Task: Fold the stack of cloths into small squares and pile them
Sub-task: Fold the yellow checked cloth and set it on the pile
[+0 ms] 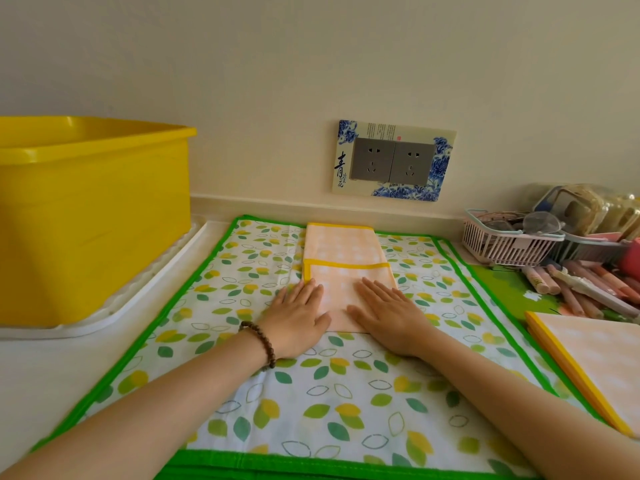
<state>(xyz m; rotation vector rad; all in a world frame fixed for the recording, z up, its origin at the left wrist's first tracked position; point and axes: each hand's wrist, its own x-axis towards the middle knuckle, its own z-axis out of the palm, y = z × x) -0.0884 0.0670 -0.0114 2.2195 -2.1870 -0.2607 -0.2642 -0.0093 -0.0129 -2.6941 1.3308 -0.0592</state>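
Your left hand and right hand lie flat with straight fingers and grasp nothing. They press the near end of the peach cloth, a long folded strip on the leaf-print mat. The cloth looks thin, light and soft, so I think it is best to pinch its near corners.

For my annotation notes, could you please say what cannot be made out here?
Head view:
- Near corners of peach cloth: under left hand and right hand.
- cloth stack: cut by right frame edge.
- Inside of yellow tub: hidden by its wall.
- Contents of pink basket: too blurred.
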